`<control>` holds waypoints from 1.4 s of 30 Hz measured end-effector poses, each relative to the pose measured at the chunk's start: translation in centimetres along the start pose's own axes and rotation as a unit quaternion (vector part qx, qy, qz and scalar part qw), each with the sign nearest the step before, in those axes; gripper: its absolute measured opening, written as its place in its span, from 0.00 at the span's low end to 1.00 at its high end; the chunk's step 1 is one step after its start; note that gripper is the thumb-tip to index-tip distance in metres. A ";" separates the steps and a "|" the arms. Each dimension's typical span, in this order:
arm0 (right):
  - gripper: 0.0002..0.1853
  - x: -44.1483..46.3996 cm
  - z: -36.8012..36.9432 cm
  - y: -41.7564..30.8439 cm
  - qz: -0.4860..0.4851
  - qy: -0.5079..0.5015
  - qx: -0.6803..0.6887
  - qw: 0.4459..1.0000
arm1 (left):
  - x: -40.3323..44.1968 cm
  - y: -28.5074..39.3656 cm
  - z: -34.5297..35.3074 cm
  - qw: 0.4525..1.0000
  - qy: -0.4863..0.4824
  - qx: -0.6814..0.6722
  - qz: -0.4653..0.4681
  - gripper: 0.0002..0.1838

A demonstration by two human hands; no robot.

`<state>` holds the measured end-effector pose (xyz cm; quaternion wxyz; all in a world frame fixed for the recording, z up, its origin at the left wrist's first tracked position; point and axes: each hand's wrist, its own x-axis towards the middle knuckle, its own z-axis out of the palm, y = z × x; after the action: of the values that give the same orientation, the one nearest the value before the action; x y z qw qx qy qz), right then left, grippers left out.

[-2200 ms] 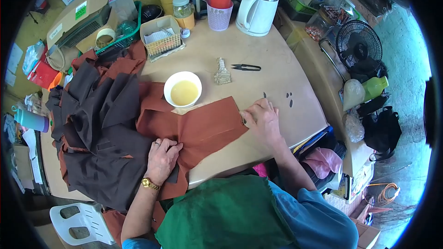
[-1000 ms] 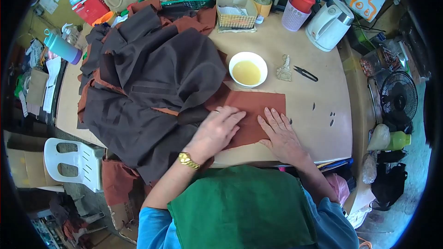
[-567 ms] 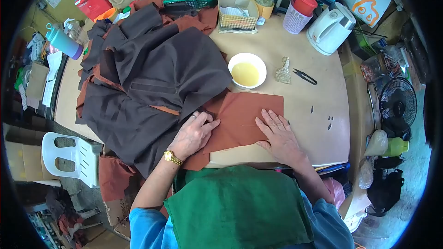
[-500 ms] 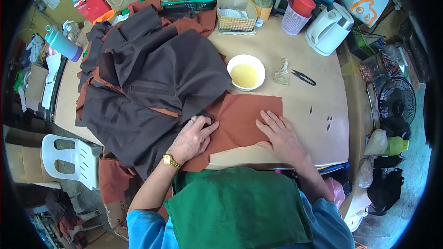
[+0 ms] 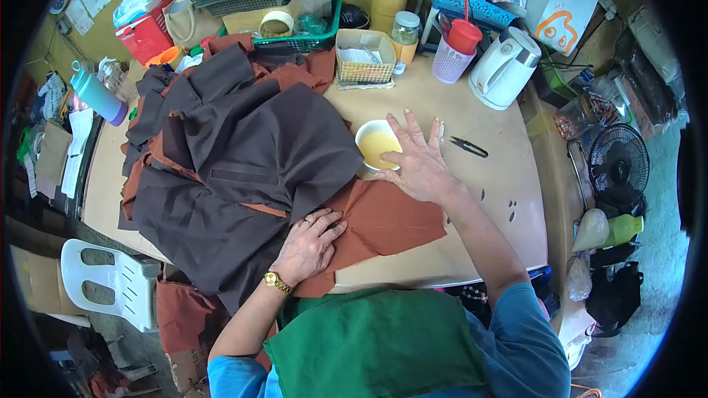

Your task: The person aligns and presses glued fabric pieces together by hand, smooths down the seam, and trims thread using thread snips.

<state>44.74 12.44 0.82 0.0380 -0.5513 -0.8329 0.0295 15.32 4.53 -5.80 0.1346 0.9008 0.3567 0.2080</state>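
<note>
My left hand [image 5: 308, 249], with a gold watch at the wrist, lies on the edge of the dark brown cloth [image 5: 243, 144] where it meets a rust-brown cloth piece [image 5: 394, 222]. Its fingers are stretched out and rest on the fabric. Over a white bowl [image 5: 360, 135] of pale yellow liquid or paste, my right hand [image 5: 419, 166] spreads its fingers; one finger reaches down to the yellow contents. The hand holds nothing that I can see. Thread snips [image 5: 469, 147] lie to its right. A small crumpled item [image 5: 442, 136] is mostly hidden behind the fingers.
Along the back stand a small woven basket [image 5: 365, 70], a jar [image 5: 405, 28], a lilac cup [image 5: 450, 66] and a white kettle [image 5: 504, 70]. Small dark scraps [image 5: 512, 210] lie on the tabletop at right. A white plastic chair [image 5: 103, 280] stands to the left.
My right hand has left the rust-brown cloth and moved up to the bowl, its fingers spreading. My left hand has flattened from a pinch on the cloth. The view has shifted slightly.
</note>
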 end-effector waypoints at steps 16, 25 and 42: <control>0.20 -1.6 -2.3 2.0 0.010 -0.026 0.077 0.997 | 0.2 0.6 0.0 0.994 0.036 0.059 -0.086 0.23; 0.22 -3.4 -3.7 0.6 -0.068 0.149 0.186 0.969 | -0.2 0.1 0.2 0.996 0.017 0.026 -0.085 0.26; 0.22 -3.0 5.5 -3.4 -0.205 -0.081 0.435 0.873 | -0.5 -0.8 -0.2 0.996 0.045 0.000 -0.080 0.21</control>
<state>42.29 8.35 -4.47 0.2116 -0.2914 -0.8304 0.4251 14.38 4.77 -6.11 0.1343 0.8593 0.4332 0.2365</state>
